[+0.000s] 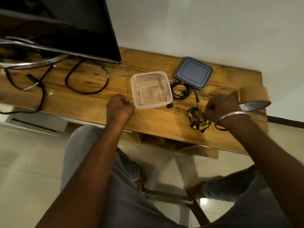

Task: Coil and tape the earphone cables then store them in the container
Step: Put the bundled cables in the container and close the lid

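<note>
While both fists are curled over the wooden table, nothing is clearly seen held in either.

The left hand is closed into a fist, just beside the near left corner of the clear container, which lies open and empty; whether anything is pinched cannot be told. The right hand is curled shut against a tangle of earphone cables with yellow buds, its grip hidden. Just beyond its knuckles a roll of brown tape is seen. Between the hands, beside the container, a second black earphone cable lies loosely looped, touching the grey lid farther off.
</note>
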